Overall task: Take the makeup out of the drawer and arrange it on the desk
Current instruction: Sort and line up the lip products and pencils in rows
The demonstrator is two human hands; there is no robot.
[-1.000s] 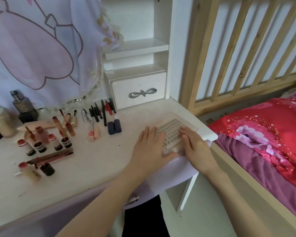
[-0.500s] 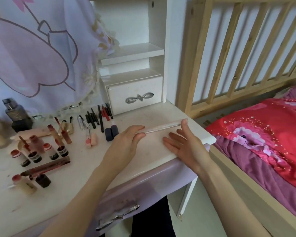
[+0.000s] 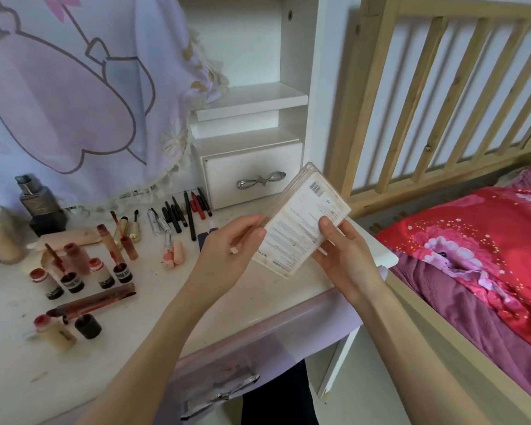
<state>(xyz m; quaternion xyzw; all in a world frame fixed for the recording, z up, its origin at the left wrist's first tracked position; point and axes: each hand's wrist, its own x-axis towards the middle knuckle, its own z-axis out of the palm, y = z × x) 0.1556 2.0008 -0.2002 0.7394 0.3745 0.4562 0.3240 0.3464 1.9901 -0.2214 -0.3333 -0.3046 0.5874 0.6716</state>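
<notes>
Your forearms are reaching forward over the desk (image 3: 258, 305), your left hand (image 3: 230, 256) and right hand (image 3: 341, 256) are gripping opposite edges of the makeup case (image 3: 301, 222), tilting it label-up above the desk's right end.

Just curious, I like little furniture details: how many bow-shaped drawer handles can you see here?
2. One handle is on the small white drawer at the back of the desk; the other handle is on the lilac drawer under the desk's front edge, below the arms.
</notes>
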